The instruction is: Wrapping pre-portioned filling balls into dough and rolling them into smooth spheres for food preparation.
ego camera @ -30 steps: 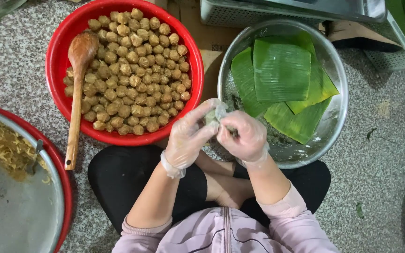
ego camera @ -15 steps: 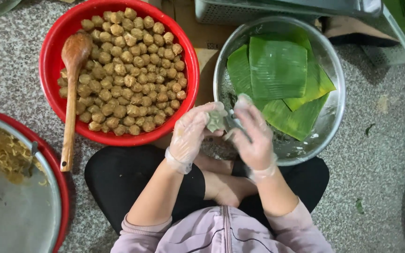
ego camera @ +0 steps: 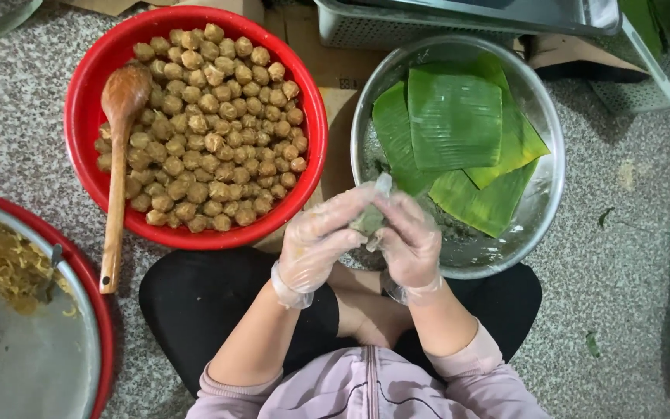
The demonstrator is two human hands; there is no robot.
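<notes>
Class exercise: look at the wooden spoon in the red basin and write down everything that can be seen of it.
The wooden spoon is plain brown wood, one piece, with an oval bowl and a long straight handle. Its bowl lies on the heap of small brown balls near the upper left of the red basin. The handle slopes down across the basin's lower left rim and juts out over the speckled floor, ending beside a large metal tray. No hand touches it.

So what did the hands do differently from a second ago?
Not much. The left hand and right hand, both in clear gloves, stayed together over the lap, working the small greyish-green lump between their fingers; they turned it a little and never let go. The red bowl of brown balls, the wooden spoon and the metal bowl of green leaves stayed put.
</notes>
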